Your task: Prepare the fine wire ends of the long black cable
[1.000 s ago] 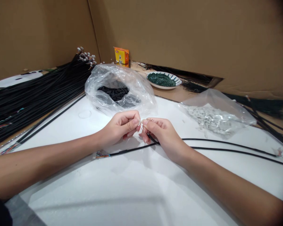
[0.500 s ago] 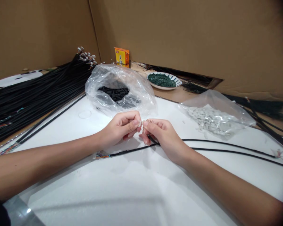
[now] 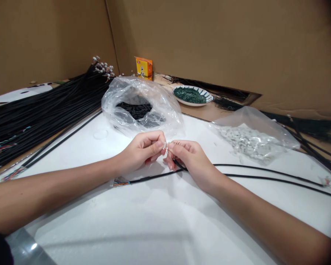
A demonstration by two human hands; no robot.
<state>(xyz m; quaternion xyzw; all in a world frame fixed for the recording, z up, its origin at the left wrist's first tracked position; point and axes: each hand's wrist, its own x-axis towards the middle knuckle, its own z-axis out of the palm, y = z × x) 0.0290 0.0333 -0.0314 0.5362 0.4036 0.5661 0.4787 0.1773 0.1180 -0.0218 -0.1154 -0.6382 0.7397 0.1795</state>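
Left hand (image 3: 141, 152) and right hand (image 3: 191, 162) unchanged, pinching tiny white piece (image 3: 165, 146)

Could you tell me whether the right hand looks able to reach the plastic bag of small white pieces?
Probably yes: the right hand sits close beside the plastic bag of small white pieces, with nothing standing between them; the black cable runs nearer the camera.

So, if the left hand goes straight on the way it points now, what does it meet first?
The left hand would probably meet the right hand first, right at the fingertips.
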